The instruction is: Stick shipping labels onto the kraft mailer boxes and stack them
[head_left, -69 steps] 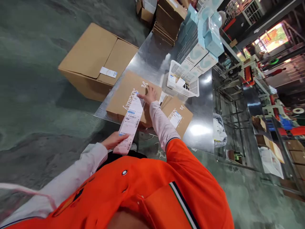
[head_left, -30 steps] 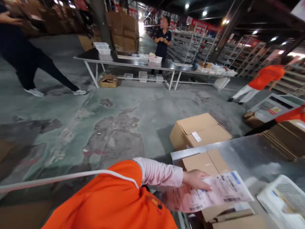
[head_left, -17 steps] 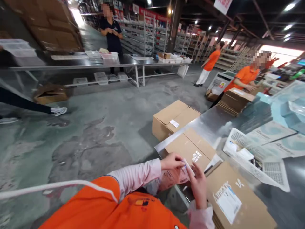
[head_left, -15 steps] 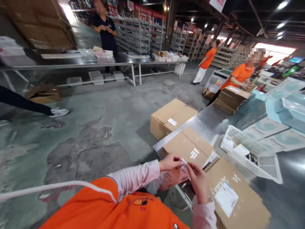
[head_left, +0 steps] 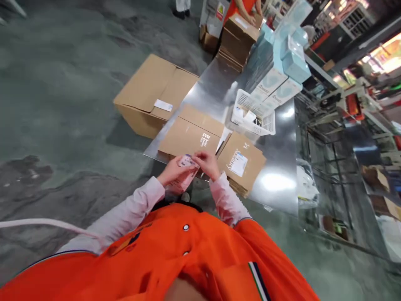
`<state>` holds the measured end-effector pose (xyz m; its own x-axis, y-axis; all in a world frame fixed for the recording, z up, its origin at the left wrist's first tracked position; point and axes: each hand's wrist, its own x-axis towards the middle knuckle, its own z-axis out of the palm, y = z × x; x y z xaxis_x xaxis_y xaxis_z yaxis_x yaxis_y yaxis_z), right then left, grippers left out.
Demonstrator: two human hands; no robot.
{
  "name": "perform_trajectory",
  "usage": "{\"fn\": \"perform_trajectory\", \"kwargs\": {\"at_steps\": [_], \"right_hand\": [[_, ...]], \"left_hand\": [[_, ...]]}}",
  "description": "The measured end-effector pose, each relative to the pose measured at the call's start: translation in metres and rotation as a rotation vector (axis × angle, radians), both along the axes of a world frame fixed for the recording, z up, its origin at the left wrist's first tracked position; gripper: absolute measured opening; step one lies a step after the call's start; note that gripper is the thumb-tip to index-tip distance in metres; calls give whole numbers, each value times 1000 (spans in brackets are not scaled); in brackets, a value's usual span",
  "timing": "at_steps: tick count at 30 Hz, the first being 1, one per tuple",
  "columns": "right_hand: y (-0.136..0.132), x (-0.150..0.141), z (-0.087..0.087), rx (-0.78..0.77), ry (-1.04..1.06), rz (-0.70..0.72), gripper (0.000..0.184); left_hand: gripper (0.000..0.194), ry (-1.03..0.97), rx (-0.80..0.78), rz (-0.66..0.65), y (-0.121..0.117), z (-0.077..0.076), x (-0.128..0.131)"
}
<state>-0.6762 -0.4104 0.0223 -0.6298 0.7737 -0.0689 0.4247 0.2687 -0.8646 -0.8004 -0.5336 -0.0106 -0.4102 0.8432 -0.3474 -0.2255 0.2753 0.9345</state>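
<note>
My left hand and my right hand are close together just off the near edge of the steel table, both holding a pink printed label sheet. The sheet looks folded or bunched, and my right fingers pinch its upper edge. Just beyond my hands lies a flat kraft carton blank with white printing. To its right sits a stack of flat cartons with a white label on top.
The steel table holds a white mesh basket and stacked pale blue boxes. A taped carton stands on the floor to the left. A co-worker's orange-clad torso stands behind a pile of flat cartons.
My view has swung from the warehouse back down to the table. My hands have come together, and the long sheet now looks shorter and bunched between them.
</note>
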Motion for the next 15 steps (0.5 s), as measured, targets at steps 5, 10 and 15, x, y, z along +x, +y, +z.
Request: {"fn": "perform_trajectory", "kwargs": {"at_steps": [5,10,15], "right_hand": [[72,-49,-7,236,-171,-87,17],[113,-86,-26,249,-375,-188,49],[83,-93,-52,512,-441,164,73]], "left_hand": [[58,-206,-132,-174,-8,-17,-16],[71,-329,-255,-82,-38,-44,-19],[66,-170,-295,-107,-81,-47,-30]]}}
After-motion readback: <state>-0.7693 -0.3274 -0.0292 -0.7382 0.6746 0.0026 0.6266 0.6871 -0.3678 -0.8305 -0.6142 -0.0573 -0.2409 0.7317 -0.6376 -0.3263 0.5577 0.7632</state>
